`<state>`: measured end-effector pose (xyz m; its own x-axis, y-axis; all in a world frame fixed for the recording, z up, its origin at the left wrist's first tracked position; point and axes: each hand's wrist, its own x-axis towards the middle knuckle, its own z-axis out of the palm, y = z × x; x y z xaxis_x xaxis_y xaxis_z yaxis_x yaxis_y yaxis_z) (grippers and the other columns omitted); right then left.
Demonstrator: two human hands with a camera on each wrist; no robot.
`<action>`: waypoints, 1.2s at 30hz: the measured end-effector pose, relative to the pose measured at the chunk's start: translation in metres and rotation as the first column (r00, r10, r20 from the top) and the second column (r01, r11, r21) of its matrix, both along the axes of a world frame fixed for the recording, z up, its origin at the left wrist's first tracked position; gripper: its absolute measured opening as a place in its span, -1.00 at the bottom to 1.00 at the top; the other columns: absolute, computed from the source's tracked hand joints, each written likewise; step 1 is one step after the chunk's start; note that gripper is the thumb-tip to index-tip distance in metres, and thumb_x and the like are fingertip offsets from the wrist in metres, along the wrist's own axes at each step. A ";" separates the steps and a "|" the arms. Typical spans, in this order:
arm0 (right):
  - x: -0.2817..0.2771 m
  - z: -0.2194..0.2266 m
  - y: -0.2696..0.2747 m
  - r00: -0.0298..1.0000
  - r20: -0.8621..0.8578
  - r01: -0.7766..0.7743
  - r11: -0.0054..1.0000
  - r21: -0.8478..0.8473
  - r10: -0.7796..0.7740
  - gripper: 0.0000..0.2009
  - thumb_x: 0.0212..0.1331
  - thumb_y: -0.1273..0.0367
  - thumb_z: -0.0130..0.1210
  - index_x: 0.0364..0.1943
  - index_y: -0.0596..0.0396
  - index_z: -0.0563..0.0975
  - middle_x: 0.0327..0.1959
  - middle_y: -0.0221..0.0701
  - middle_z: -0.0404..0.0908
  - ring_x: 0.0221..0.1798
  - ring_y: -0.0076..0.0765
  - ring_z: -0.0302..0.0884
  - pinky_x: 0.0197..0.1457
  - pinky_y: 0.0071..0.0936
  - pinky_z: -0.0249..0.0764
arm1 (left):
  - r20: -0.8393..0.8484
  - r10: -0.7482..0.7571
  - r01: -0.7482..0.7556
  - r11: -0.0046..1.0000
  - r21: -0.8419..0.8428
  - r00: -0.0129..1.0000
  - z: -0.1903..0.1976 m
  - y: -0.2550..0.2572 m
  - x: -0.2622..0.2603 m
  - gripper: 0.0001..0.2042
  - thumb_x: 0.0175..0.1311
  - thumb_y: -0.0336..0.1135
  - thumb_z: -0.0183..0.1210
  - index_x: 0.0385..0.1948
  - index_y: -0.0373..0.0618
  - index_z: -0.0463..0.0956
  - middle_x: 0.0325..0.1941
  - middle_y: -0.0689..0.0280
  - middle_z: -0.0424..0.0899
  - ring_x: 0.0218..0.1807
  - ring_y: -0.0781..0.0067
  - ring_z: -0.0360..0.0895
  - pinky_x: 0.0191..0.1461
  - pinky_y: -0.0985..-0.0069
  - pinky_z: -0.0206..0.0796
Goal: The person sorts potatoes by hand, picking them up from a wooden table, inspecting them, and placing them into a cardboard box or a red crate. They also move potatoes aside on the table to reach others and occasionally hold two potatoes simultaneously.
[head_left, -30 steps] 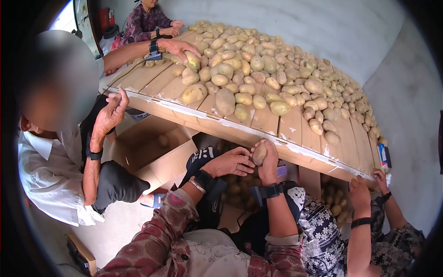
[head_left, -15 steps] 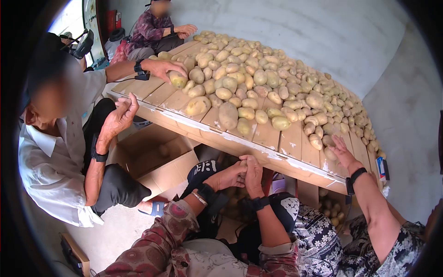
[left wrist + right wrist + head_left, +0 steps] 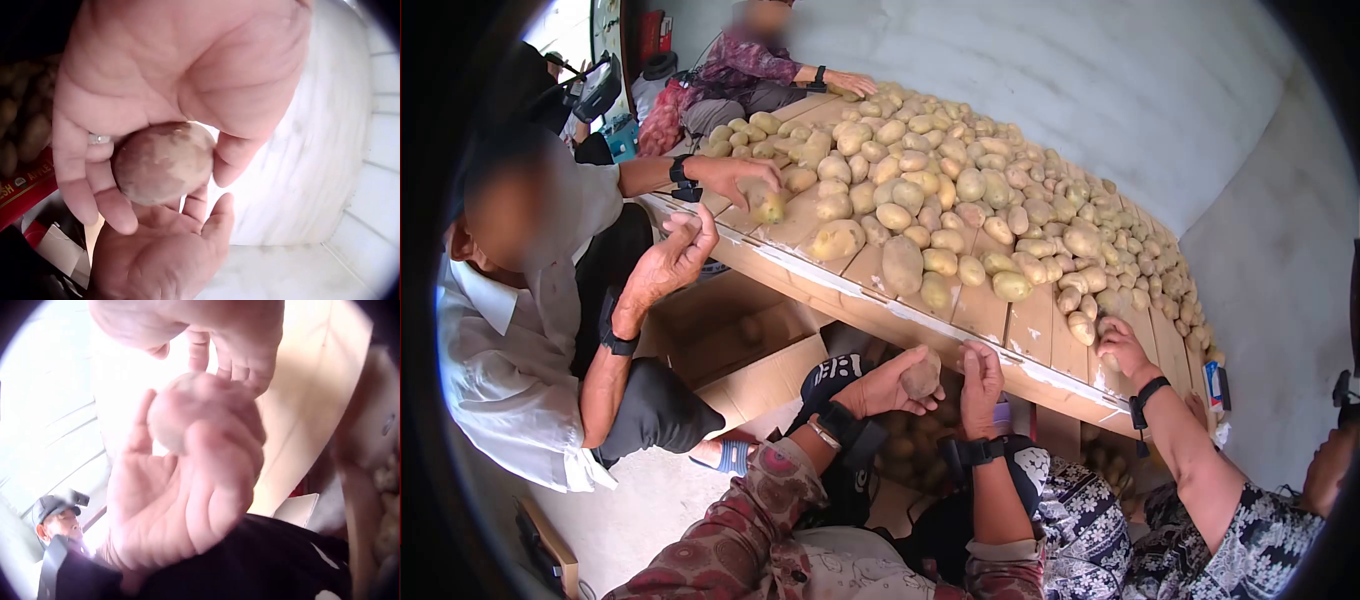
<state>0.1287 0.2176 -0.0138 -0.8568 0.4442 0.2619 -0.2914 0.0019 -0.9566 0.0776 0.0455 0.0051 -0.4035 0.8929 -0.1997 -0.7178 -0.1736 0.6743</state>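
A brownish potato (image 3: 921, 375) (image 3: 164, 162) lies in my left hand (image 3: 888, 388) (image 3: 181, 69), whose thumb and fingers curl round its sides. In the right wrist view the left hand (image 3: 187, 487) is blurred around the potato (image 3: 172, 419). My right hand (image 3: 980, 385) is just to the right, raised and holding nothing, its fingers loosely bent. In the left wrist view this right hand (image 3: 169, 250) shows below the potato, palm up. At the top of the right wrist view the right hand (image 3: 206, 328) hangs with relaxed fingers, apart from the potato.
Many potatoes (image 3: 970, 185) cover the plank table (image 3: 1030, 335), whose front edge is just beyond my hands. At left a seated person reaches over it; others reach in from right and far end. Below are an open cardboard box (image 3: 765, 375) and more potatoes (image 3: 915, 445).
A second ago the potato was in my right hand; the hands came together and it is now in my left. They have parted slightly. The person at right has reached onto the table.
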 end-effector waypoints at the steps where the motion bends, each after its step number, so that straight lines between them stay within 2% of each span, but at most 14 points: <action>1: -0.004 -0.003 -0.002 1.000 0.006 -0.007 1.000 0.006 0.007 -0.77 0.28 0.35 -0.01 -0.05 0.15 0.45 -0.16 -0.41 0.52 -0.07 -0.54 0.43 -0.04 -0.58 0.37 | 0.006 0.007 -0.007 1.000 0.006 1.000 -0.004 -0.004 -0.002 -0.49 0.33 0.19 -0.20 -0.08 -0.11 0.41 -0.26 0.13 0.61 -0.32 0.38 0.56 -0.19 0.48 0.44; 5: -0.047 0.004 0.003 0.995 0.018 0.092 0.950 0.297 -0.101 -0.55 -0.03 0.47 0.21 0.03 0.16 0.40 -0.01 -0.28 0.46 0.03 -0.28 0.41 0.08 -0.45 0.35 | -0.010 0.092 -0.091 0.990 0.108 0.996 -0.003 -0.011 -0.018 -0.50 0.30 0.20 -0.17 -0.14 -0.09 0.43 -0.36 0.20 0.58 -0.44 0.46 0.50 -0.36 0.56 0.33; 7: -0.065 0.032 -0.006 0.985 -0.117 0.173 0.666 0.726 -0.129 -0.46 -0.11 0.49 0.22 0.07 0.18 0.36 0.09 -0.12 0.37 0.13 -0.07 0.33 0.19 -0.31 0.29 | -0.020 0.125 -0.122 0.986 0.112 0.992 -0.001 -0.022 -0.015 -0.51 0.29 0.21 -0.13 -0.19 -0.08 0.44 -0.41 0.25 0.57 -0.48 0.49 0.47 -0.41 0.60 0.27; 9: -0.087 0.044 -0.011 0.993 -0.109 0.115 0.648 0.753 -0.049 -0.41 -0.16 0.47 0.23 0.10 0.13 0.34 0.12 -0.06 0.30 0.19 0.05 0.25 0.24 -0.22 0.24 | 0.004 0.051 -0.051 0.983 0.179 0.999 0.001 -0.029 -0.024 -0.51 0.29 0.22 -0.15 -0.24 -0.04 0.46 -0.47 0.28 0.53 -0.52 0.51 0.42 -0.43 0.63 0.23; 11: -0.109 0.030 -0.009 0.986 0.128 -0.056 0.511 0.858 -0.107 -0.41 -0.15 0.40 0.24 0.10 0.05 0.34 0.10 -0.08 0.32 0.20 0.05 0.25 0.24 -0.22 0.25 | 0.014 0.118 -0.119 0.982 0.144 0.993 -0.001 -0.035 -0.025 -0.46 0.29 0.25 -0.21 -0.20 -0.10 0.44 -0.47 0.16 0.53 -0.53 0.45 0.41 -0.48 0.62 0.17; 16: -0.129 0.030 -0.009 0.953 0.266 -0.156 0.517 0.842 -0.146 -0.44 -0.14 0.34 0.24 0.07 0.00 0.37 0.02 -0.08 0.41 0.11 0.09 0.35 0.17 -0.19 0.32 | 0.012 0.125 -0.126 0.988 0.094 0.992 0.005 -0.044 -0.026 -0.46 0.30 0.24 -0.21 -0.20 -0.11 0.44 -0.43 0.20 0.55 -0.50 0.46 0.42 -0.48 0.62 0.17; 18: -0.130 0.026 0.003 0.942 0.321 -0.138 0.755 0.641 -0.101 -0.44 -0.11 0.36 0.23 0.08 0.00 0.34 -0.02 -0.14 0.45 0.02 0.02 0.43 0.12 -0.25 0.37 | 0.000 0.124 -0.124 0.989 0.075 0.992 0.003 -0.046 -0.021 -0.46 0.30 0.24 -0.21 -0.19 -0.11 0.44 -0.41 0.20 0.55 -0.49 0.47 0.43 -0.47 0.63 0.17; 20: -0.121 0.008 0.021 0.982 0.180 -0.043 0.846 0.531 -0.063 -0.47 -0.05 0.38 0.20 0.09 0.01 0.34 -0.04 -0.20 0.48 -0.03 -0.09 0.46 0.05 -0.33 0.41 | -0.036 0.139 -0.136 0.989 0.065 0.990 0.003 -0.043 -0.024 -0.46 0.32 0.24 -0.23 -0.16 -0.10 0.44 -0.39 0.21 0.55 -0.46 0.50 0.42 -0.46 0.64 0.17; 22: -0.094 0.010 0.026 0.999 0.036 -0.042 0.994 0.102 0.039 -0.50 0.05 0.43 0.16 0.13 0.02 0.31 -0.09 -0.28 0.49 -0.10 -0.23 0.49 -0.04 -0.43 0.46 | -0.048 0.140 -0.136 0.987 0.092 0.989 0.009 -0.042 -0.024 -0.46 0.32 0.24 -0.23 -0.15 -0.10 0.44 -0.38 0.21 0.56 -0.46 0.50 0.43 -0.45 0.64 0.18; 23: -0.068 0.027 0.021 0.995 0.001 -0.093 0.974 -0.205 0.095 -0.49 0.07 0.45 0.14 0.15 0.02 0.28 -0.12 -0.31 0.49 -0.11 -0.26 0.49 -0.06 -0.44 0.48 | -0.055 0.129 -0.123 0.987 0.105 0.990 0.008 -0.042 -0.021 -0.46 0.33 0.23 -0.23 -0.14 -0.11 0.44 -0.37 0.20 0.56 -0.45 0.50 0.44 -0.44 0.65 0.19; 25: -0.028 0.039 0.031 0.987 0.007 -0.132 0.830 -0.541 0.162 -0.59 0.13 0.41 0.10 0.10 0.07 0.34 -0.17 -0.31 0.48 -0.13 -0.26 0.48 -0.09 -0.41 0.49 | -0.042 0.106 -0.100 0.987 0.125 0.993 0.002 -0.041 -0.025 -0.48 0.34 0.20 -0.22 -0.08 -0.10 0.42 -0.36 0.20 0.56 -0.40 0.50 0.46 -0.41 0.65 0.23; 27: 0.004 0.025 0.047 0.907 -0.170 -0.292 0.287 -0.912 0.384 -0.68 0.16 0.33 0.07 -0.01 0.09 0.41 -0.20 -0.32 0.47 -0.16 -0.28 0.47 -0.12 -0.36 0.50 | -0.026 0.097 -0.095 0.994 0.061 0.995 -0.001 -0.036 -0.024 -0.49 0.34 0.18 -0.18 -0.03 -0.10 0.39 -0.33 0.21 0.56 -0.35 0.50 0.49 -0.36 0.64 0.28; 31: 0.029 0.006 0.033 0.964 0.005 -0.097 0.369 -0.924 0.264 -0.85 0.18 0.29 0.06 -0.27 0.04 0.47 -0.39 -0.40 0.49 -0.29 -0.33 0.45 -0.17 -0.38 0.47 | -0.060 0.008 -0.004 0.998 0.064 0.998 -0.005 -0.030 -0.022 -0.49 0.34 0.17 -0.17 -0.01 -0.10 0.39 -0.30 0.21 0.56 -0.33 0.49 0.50 -0.32 0.62 0.32; 36: 0.027 0.012 0.042 0.970 -0.142 -0.210 0.395 -0.894 0.196 -0.87 0.21 0.29 0.05 -0.36 0.02 0.44 -0.44 -0.43 0.46 -0.36 -0.38 0.42 -0.19 -0.39 0.45 | -0.098 0.033 -0.030 0.999 0.036 0.995 -0.006 -0.019 -0.009 -0.56 0.32 0.09 -0.11 -0.07 -0.11 0.42 -0.29 0.21 0.57 -0.35 0.46 0.51 -0.38 0.59 0.34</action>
<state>0.1558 0.2598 -0.0021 -0.9559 0.2431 -0.1647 -0.1695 -0.9148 -0.3665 0.0684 0.0261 -0.0009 -0.4476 0.8852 -0.1269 -0.6422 -0.2194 0.7345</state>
